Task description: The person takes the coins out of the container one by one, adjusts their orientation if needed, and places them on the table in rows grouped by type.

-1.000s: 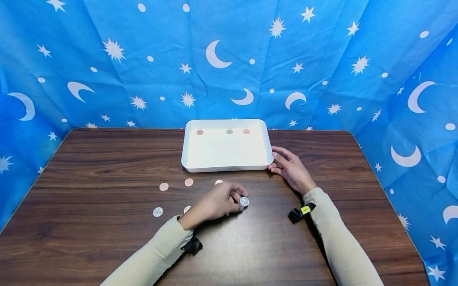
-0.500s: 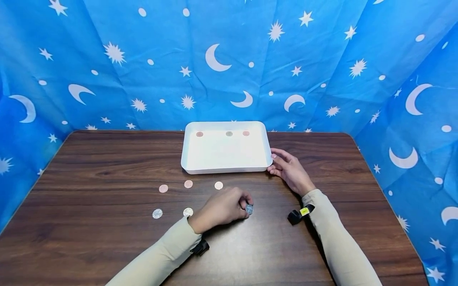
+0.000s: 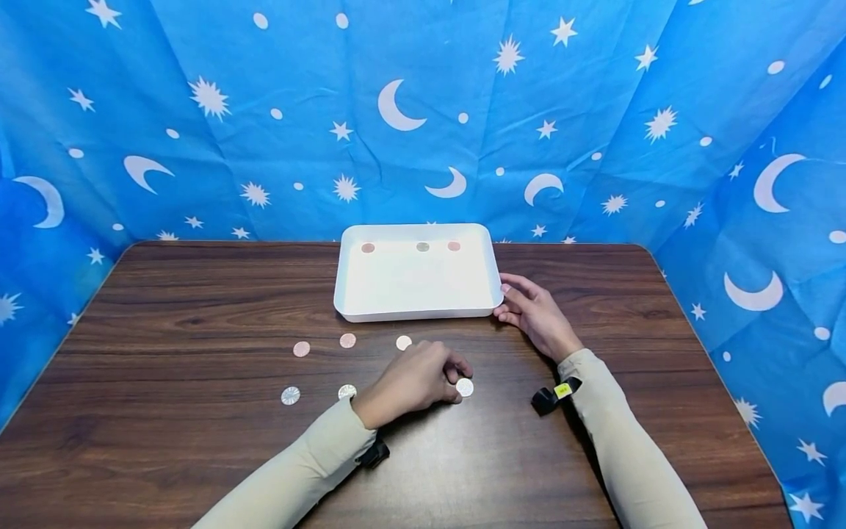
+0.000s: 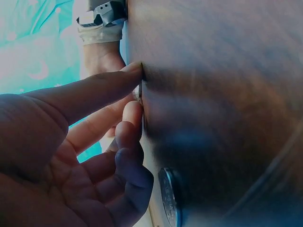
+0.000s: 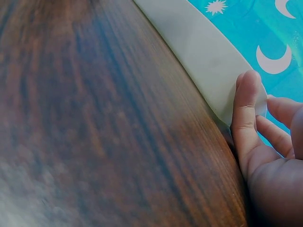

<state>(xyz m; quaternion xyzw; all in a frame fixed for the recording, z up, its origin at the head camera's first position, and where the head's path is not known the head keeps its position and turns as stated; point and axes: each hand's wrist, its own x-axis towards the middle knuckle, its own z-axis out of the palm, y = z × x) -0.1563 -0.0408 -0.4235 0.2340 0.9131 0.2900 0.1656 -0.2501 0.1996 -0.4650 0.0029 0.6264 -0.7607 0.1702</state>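
At the table's middle, my left hand has its thumb and fingers around a round silvery coin. In the left wrist view, this coin shows as a thin edge between thumb and fingertips, right at the tabletop. My right hand holds the near right corner of a white tray. The right wrist view has one digit upright against the tray's outer wall, with other fingers round the corner. Inside the tray, along its far side, lie two coppery coins and a duller coin.
Left of my left hand lie two coppery coins, a pale coin, a silvery coin and a yellowish coin partly by the wrist. A blue curtain hangs behind the brown wooden table.
My left hand has moved slightly right and toward me with its coin, which has turned from tilted to face-up. The pale coin behind it has come into view. My right hand stays at the tray.
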